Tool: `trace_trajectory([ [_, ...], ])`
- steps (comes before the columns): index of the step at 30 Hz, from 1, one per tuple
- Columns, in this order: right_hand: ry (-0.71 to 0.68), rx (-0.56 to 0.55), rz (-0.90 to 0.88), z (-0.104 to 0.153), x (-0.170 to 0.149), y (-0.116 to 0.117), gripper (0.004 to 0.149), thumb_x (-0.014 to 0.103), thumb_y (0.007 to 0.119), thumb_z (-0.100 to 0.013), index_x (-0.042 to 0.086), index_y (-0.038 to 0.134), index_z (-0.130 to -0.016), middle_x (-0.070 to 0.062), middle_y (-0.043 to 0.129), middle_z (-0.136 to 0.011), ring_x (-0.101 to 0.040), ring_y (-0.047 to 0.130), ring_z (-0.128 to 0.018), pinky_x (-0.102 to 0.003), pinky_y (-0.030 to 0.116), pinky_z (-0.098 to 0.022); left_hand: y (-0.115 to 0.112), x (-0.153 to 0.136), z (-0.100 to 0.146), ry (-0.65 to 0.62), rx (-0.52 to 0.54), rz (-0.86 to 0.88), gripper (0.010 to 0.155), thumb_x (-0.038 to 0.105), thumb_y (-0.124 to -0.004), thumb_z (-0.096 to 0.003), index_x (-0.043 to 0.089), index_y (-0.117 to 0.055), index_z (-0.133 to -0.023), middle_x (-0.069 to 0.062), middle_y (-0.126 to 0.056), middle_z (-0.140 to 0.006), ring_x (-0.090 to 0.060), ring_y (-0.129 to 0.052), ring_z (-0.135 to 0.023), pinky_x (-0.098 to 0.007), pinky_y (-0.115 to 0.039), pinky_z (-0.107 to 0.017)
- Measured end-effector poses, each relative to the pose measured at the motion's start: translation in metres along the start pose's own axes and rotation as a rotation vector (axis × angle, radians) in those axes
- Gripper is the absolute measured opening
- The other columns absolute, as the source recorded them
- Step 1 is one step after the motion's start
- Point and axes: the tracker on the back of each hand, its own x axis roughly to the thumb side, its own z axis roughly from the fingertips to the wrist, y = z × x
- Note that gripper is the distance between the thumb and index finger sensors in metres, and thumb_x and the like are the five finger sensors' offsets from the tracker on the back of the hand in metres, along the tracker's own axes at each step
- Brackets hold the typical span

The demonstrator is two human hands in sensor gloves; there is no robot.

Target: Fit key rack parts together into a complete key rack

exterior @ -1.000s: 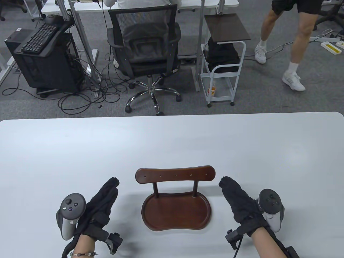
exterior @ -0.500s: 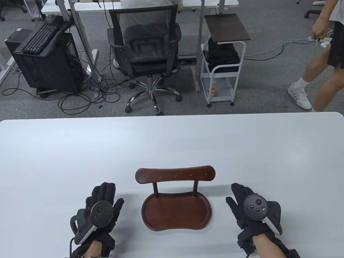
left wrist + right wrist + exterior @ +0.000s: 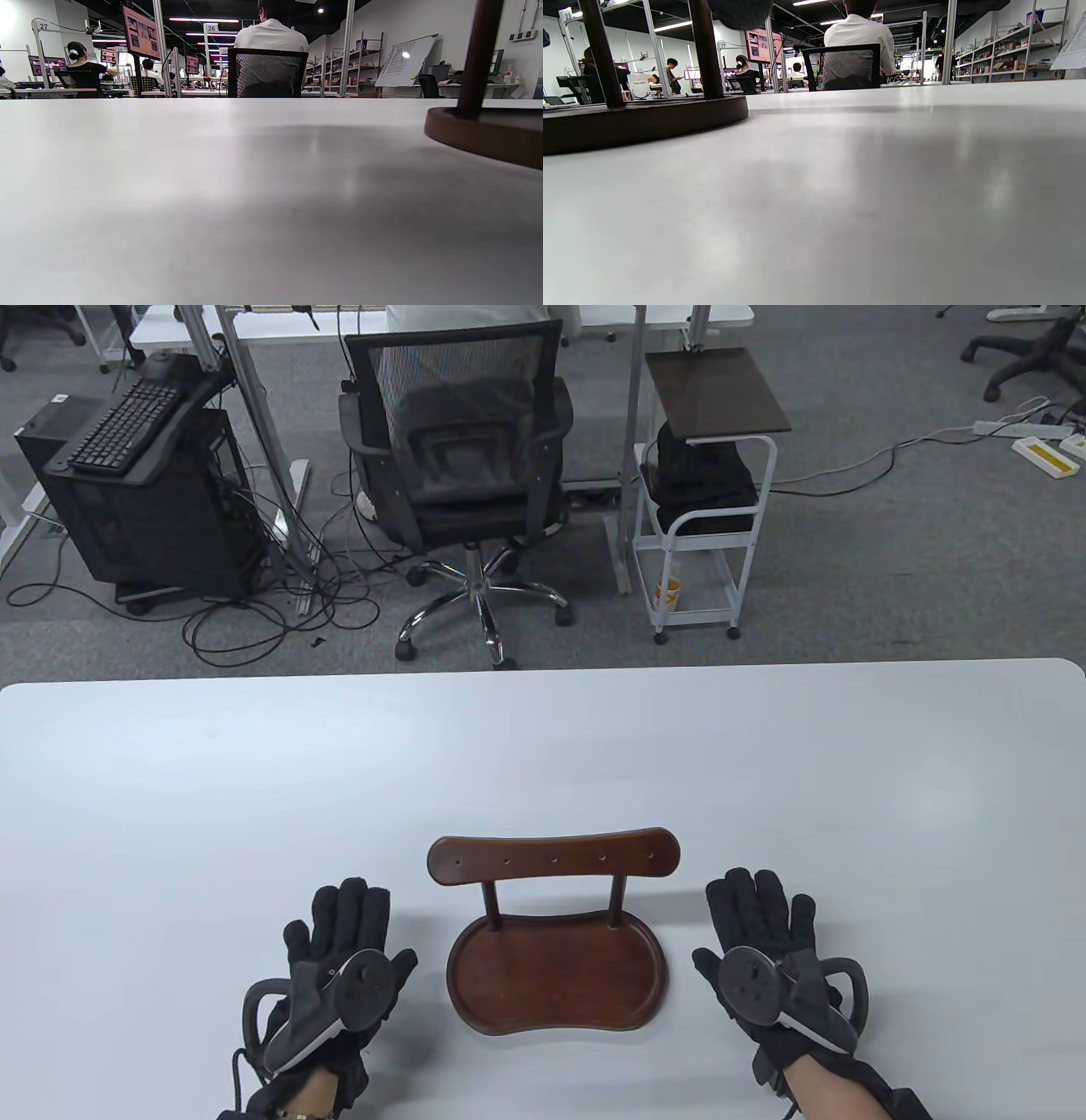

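The dark brown wooden key rack point(image 3: 556, 950) stands upright near the table's front edge: a kidney-shaped tray base point(image 3: 556, 980), two posts and a top bar point(image 3: 553, 855) with several small holes. My left hand point(image 3: 339, 937) lies flat, palm down, on the table left of the base, holding nothing. My right hand point(image 3: 764, 925) lies flat on the table right of the base, holding nothing. Neither touches the rack. The left wrist view shows the base edge point(image 3: 483, 135) and one post point(image 3: 477, 59). The right wrist view shows the base point(image 3: 640, 120) and two posts.
The white table point(image 3: 543, 763) stretches wide behind and beside the rack. Beyond its far edge are an office chair point(image 3: 458, 466), a white cart point(image 3: 708, 492) and a computer stand point(image 3: 136, 475) on the floor.
Both hands turned from edge-on to palms down and settled flat on the table beside the rack. The rack stayed put. A person walking at the back right left the view.
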Motion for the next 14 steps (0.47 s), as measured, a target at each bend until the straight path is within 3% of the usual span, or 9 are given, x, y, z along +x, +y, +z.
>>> trace_trajectory([
  [14, -0.005, 0.016, -0.028, -0.0005, -0.0017, 0.0041, 0.071, 0.049, 0.059, -0.058, 0.016, 0.029, -0.114, -0.015, 0.029, -0.123, -0.041, 0.019, -0.107, -0.062, 0.016, -0.070, -0.0029, 0.0000, 0.0005, 0.008, -0.031, -0.002, 0.074, 0.059, -0.046, -0.0588, 0.021, -0.020, -0.117, -0.010, -0.016, -0.126, -0.042, -0.022, -0.114, -0.068, -0.030, -0.075],
])
